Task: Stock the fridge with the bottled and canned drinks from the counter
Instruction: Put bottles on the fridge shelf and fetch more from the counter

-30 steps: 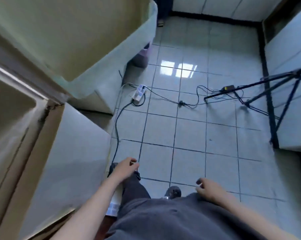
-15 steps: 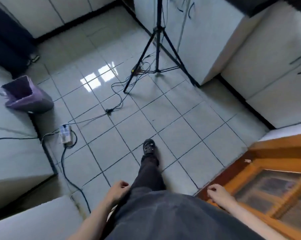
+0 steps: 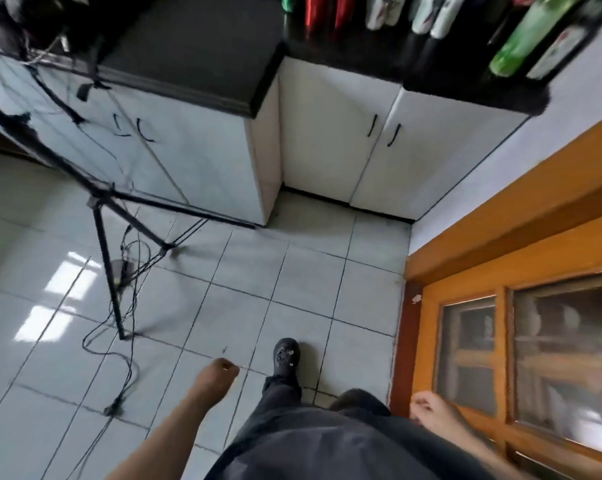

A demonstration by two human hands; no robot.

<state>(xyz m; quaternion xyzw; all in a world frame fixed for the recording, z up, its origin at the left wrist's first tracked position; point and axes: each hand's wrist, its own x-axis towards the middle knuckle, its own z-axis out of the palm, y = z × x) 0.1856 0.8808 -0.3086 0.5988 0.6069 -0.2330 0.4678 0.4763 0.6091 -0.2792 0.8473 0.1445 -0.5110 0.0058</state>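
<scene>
Drinks: a blurred row along the back of the dark counter (image 3: pixel 344 60), at the far top right of the view.
Green bottle (image 3: pixel 521 36): tall, probably glass, so likely heavy, hard, smooth and breakable; a dark bottle (image 3: pixel 566 39) with a pale label stands just beside it.
Red cans (image 3: pixel 313 12): likely light and stiff, with thin walls that dent under a hard squeeze.
White containers (image 3: pixel 431 15): too blurred to tell can from bottle.
Where to hold: I'd wrap a bottle round its body below the shoulder, not by the neck alone. A can I'd take round its middle.
Left hand (image 3: pixel 220 375): low by the thigh, fingers loosely curled, holding nothing.
Right hand (image 3: pixel 431 410): low beside the wooden door (image 3: pixel 500 237), fingers loosely curled, also empty.
Gap: the drinks are well apart from both hands, up and ahead, with white cupboards (image 3: pixel 327 133) below them. The row lies more toward the right hand's side.
Underfoot: a tripod (image 3: pixel 109 258) and loose cables (image 3: pixel 126 358) on the tiled floor to the left, a trip risk when carrying glass.
Fridge: not in view.
</scene>
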